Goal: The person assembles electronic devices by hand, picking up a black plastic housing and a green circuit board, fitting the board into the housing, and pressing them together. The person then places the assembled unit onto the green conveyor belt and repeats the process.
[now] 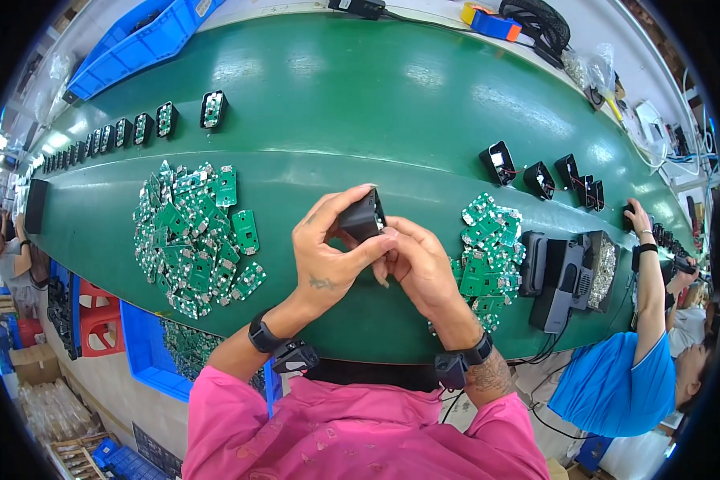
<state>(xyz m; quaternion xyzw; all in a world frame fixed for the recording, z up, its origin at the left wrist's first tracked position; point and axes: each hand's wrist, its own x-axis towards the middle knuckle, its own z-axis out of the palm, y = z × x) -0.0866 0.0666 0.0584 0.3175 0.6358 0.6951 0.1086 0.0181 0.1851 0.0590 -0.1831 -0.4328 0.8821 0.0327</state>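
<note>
In front of my body, over the green bench (344,316), my left hand (324,248) is closed round a small black plastic housing (362,218). The housing is tilted, its open side turned to the right, and a small pale part shows at the opening. My right hand (424,268) meets that opening with its fingers bent and pressed together; what they pinch, if anything, is hidden. A heap of green circuit boards (188,240) lies to the left of my hands. Another heap of boards (488,260) lies close by on the right.
Black housings holding boards (166,120) form a row at far left. Several open black housings with wires (539,181) stand right. Nearer are a grey-black device (558,288) and a tray of small metal parts (604,272). A co-worker in blue (616,384) reaches over the bench. A blue crate (136,44) sits at the back.
</note>
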